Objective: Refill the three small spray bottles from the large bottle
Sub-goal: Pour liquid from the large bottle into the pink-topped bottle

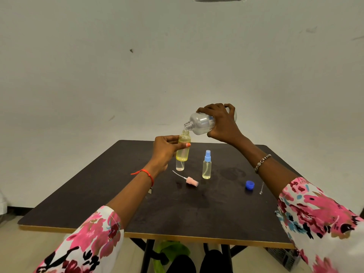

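Here we see the right hand (pixel 221 123) wrapped around the large bottle (pixel 202 123), fingers curled over its top and thumb under it, holding it raised above the bench (pixel 137 203) and tipped nearly on its side. Its open neck points down and to the left, just above the mouth of the yellow spray bottle (pixel 183 147). The left hand (pixel 165 149) pinches that small bottle between thumb and fingers at about mid-height, keeping it upright and lifted off the bench; its cap is off. We cannot make out a stream between the two necks, and the liquid level in the large bottle is hard to read through its cloudy wall.

Behind and below the yellow bottle stands a clear small bottle (pixel 180 166), mostly hidden by the held one and the left hand, so we cannot tell whether it is capped. Just to its right stands a third small bottle with a blue spray top (pixel 206 165), upright, with some pale liquid in it. A pink spray head (pixel 190 180) with its thin dip tube lies on its side near the front of these two. Well apart, toward the right, a blue cap (pixel 250 184) rests on the bench, and beside it lies a thin small object (pixel 261 188) too small to identify.
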`<state>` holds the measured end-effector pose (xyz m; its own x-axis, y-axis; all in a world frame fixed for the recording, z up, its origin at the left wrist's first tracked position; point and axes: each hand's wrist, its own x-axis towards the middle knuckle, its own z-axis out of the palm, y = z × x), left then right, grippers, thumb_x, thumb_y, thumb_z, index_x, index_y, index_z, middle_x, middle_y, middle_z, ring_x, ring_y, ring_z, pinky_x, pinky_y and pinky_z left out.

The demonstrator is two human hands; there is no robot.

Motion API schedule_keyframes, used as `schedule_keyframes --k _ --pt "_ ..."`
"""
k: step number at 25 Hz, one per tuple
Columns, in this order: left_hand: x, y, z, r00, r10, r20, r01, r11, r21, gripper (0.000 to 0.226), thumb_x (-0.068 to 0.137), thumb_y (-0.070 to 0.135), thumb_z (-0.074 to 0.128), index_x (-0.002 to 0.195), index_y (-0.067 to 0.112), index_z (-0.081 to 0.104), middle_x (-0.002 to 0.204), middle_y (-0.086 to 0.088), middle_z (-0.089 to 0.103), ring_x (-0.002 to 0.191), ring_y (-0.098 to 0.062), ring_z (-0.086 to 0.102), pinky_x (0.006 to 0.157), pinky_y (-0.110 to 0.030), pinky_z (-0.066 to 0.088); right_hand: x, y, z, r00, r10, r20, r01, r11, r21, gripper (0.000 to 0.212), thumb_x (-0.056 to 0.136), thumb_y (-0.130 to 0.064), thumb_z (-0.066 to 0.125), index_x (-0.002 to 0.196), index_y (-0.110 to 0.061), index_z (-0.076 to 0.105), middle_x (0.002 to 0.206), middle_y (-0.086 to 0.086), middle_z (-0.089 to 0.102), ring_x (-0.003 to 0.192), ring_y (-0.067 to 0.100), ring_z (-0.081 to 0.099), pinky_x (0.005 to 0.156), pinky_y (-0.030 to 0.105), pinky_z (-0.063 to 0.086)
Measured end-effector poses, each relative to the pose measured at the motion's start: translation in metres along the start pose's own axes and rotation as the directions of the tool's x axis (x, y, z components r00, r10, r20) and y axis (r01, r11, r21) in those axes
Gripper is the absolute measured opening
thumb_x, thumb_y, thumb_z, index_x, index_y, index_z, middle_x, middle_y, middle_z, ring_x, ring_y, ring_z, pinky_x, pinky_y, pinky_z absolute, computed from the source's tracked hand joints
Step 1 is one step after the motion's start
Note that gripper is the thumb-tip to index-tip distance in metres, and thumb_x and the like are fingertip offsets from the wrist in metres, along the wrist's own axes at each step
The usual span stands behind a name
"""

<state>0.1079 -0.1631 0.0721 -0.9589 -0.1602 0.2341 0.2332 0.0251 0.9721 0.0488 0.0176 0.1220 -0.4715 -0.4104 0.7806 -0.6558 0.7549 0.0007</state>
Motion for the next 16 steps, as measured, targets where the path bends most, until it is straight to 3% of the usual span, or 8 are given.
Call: schedule_keyframes --k 8,16 --pt "0.0012 -0.0008 0.0003 1.000 -0.002 0.004 0.002 1.000 -0.006 0.044 0.069 0.005 0.076 0.111 0.001 0.063 0.110 -0.015 0.068 0.092 -0.019 0.065 0.072 -0.027 0.055 0.0000 -0.0001 -0.0015 1.000 -0.007 0.002 0.007 1.000 0.008 0.059 0.055 -0.017 0.061 0.113 -0.021 0.058 0.108 0.005 0.062 0.110 0.027 0.051 0.099 0.046 0.020" --pt "-0.0005 0.0016 0.0004 1.000 0.003 0.002 -0.003 1.000 0.009 0.045 0.069 0.006 0.076 0.112 0.002 0.063 0.109 -0.013 0.067 0.090 -0.017 0.063 0.065 -0.022 0.052 0.0010 0.0001 -0.0029 1.000 -0.003 0.006 0.003 1.000 0.002 0.059 0.054 -0.018 0.061 0.113 -0.022 0.058 0.108 0.004 0.062 0.110 0.026 0.051 0.100 0.046 0.019"
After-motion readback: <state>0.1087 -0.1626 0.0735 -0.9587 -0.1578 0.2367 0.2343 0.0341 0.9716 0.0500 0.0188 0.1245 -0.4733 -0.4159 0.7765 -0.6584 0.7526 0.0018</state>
